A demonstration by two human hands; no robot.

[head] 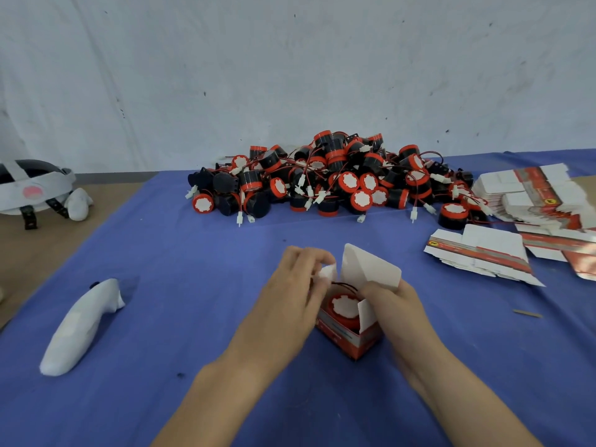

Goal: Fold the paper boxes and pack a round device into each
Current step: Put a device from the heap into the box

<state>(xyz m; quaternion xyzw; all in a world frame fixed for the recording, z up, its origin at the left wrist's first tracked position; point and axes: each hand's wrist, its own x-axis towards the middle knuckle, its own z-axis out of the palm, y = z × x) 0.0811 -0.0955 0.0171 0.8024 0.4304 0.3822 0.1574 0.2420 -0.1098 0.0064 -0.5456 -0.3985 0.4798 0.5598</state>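
Left grip [296, 285] pinches the small white side flap [327, 272] of the paper box [351, 338], fingers curled round it. Right grip [393, 308] holds the tall white lid flap [371, 269] at its lower right corner, fingers closed on it, and that flap stands upright. The box sits on the desk between the two grips, near the front edge of the view, with its top open. Inside it lies one round device [345, 306], its red rim and white face turned up and thin dark wires looping over its far side.

The box's outer walls are red and orange with a pale band of print, too small and blurred to read. Flat boxes [480, 253] lie unfolded to the right, and a taller fanned stack [522, 195] lies behind them. Both show white insides, red and grey stripes and a small yellow round emblem; the writing on them cannot be made out.

Farther back, a large pile of round devices [332, 179] is heaped up, black bodies with red rims, red and black leads and white plugs tangled together.

A blue cloth [193, 285] covers most of the desk, and bare brown surface [48, 240] shows at the left. On the cloth to the left lies a long object wrapped in white [80, 327]. A headset with white padding [32, 185] rests on the brown part. A thin stick [527, 313] lies on the cloth at the right. Behind everything hangs a creased pale sheet or wall [290, 75] with small dark specks.
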